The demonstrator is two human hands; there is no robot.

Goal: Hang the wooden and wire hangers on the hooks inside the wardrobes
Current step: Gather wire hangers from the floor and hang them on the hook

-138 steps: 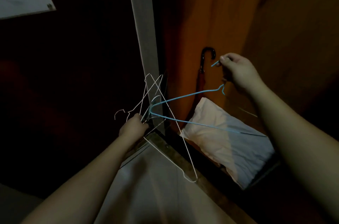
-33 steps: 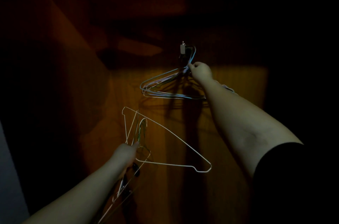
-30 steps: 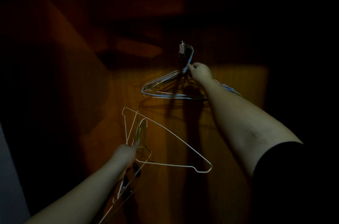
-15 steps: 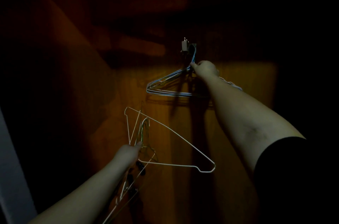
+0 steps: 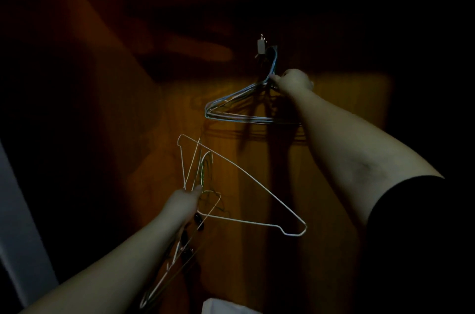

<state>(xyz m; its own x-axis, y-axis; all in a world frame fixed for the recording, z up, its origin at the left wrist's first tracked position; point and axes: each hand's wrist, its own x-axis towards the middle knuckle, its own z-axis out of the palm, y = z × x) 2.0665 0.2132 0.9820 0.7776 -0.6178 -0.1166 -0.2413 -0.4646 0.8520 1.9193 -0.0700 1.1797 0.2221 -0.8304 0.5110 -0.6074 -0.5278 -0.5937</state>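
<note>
Right hand [image 5: 293, 80] up at the neck of the blue hanger [image 5: 239, 110], fingers curled and pinching the wire just below the hook [image 5: 261, 46] on the wooden back panel [image 5: 334, 118]. Blue hanger's curved top now looped over that hook, lying with a few other wire hangers already there, bodies fanned out to the lower left of the hook and flat against the panel. A few seconds back, held free in this same hand, down by the wardrobe's door frame; over the last second, only nudged and settled under the hook, barely shifting. Judged from that: this hanger seated, only the letting go left before the next one. Further down and left of the hook, left hand [image 5: 183, 201] clenched round a bundle of wire hangers [image 5: 190, 182], the same grip as a second ago. White hanger [image 5: 257, 198] sticking out of that bundle toward the right, well below the hook, apart from the hung ones. More wires trailing down along the left forearm, count impossible to tell in the dim light. No wooden hangers in sight. Plenty of the bundle left to hang, so the task looks partway through.
</note>
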